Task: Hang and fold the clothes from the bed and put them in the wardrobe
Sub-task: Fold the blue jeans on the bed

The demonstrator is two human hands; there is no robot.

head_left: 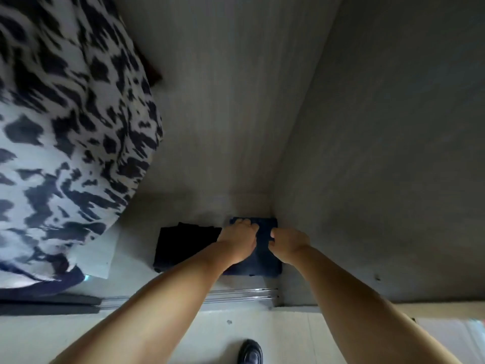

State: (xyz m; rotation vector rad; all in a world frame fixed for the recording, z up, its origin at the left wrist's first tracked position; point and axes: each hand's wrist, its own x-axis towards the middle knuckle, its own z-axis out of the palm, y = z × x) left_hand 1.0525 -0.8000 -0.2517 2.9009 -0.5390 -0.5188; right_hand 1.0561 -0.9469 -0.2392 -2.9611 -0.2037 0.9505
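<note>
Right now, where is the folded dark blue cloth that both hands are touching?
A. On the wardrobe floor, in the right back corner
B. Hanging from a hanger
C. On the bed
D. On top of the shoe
A. The folded dark blue cloth lies flat on the wardrobe floor against the right side wall, with the left hand and right hand on it and a folded black garment beside it.

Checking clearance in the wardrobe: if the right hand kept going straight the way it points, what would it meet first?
Probably the wardrobe's back wall. The right hand grips the folded navy garment, already near the back corner; depth is unclear.
</note>
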